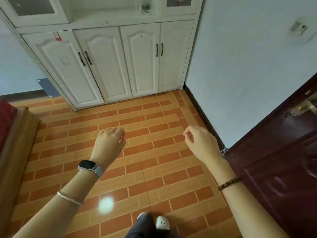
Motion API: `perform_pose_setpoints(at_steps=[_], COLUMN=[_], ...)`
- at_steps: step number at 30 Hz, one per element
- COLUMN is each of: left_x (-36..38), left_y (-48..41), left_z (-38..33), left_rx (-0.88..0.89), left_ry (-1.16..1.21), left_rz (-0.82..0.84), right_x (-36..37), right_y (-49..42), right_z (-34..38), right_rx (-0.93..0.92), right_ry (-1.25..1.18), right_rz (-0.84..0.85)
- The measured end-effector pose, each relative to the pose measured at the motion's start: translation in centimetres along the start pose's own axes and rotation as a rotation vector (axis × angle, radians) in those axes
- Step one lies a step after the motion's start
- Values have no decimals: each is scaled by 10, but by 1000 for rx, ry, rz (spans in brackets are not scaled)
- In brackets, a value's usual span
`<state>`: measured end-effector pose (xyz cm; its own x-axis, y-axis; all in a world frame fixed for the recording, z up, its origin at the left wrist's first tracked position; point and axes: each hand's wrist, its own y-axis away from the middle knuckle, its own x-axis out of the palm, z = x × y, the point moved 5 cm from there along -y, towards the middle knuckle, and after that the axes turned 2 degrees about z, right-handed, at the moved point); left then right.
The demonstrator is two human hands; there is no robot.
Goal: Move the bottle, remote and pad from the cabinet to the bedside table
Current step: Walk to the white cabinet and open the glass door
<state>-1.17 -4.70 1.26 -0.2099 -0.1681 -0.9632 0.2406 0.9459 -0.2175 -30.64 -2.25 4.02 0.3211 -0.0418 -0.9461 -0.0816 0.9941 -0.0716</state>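
Head view: the person stands on the brick-patterned tile floor (154,160) facing the white cabinet (120,62), both arms held out in front at mid height, well short of it. The left hand (109,143) hangs with fingers loosely curled and grasps nothing; a smartwatch (87,165) and a thin bangle (70,198) sit on that forearm. The right hand (199,141) is likewise empty, its fingers relaxed and bent with the thumb near the forefinger; a bead bracelet (228,183) circles the wrist. Empty, forward-held hands suit an approach to pick things up, so I judge no item has been collected at this point.

The cabinet's four lower doors are closed, so the task's things probably lie higher. In the open shelf recess at the top edge stands a clear bottle-like item (139,7) beside something small and dark, both too blurred to name. A red-and-white object (57,36) hangs over the ledge on the left; whether it is the remote I cannot tell. The pad cannot be made out with confidence. The bedside table is out of view; a wooden bed frame (17,134) shows at the left, and a dark maroon door (274,160) stands at the right.
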Motion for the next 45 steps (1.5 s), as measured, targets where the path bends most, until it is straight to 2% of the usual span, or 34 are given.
perform_pose_setpoints(at_steps=[11,22,29,35,45], left_x=[17,37,37,62,98], left_y=[-70,-223,-305,-367,-508], left_z=[9,70,83,81,47], left_rx=[8,40,84,87,52], left_ry=[64,113,143,150,170], left_rz=[22,-17,-31,11,-31], right_x=[13,23,12,12,0], right_y=[-60,-221,-297,-349,-479], right_z=[-15,-8,-17,-44,-123], right_rx=[58,53,98,128,80], right_ry=[0,29,24,3,-7], right_rz=[26,3,-23,-25,-64])
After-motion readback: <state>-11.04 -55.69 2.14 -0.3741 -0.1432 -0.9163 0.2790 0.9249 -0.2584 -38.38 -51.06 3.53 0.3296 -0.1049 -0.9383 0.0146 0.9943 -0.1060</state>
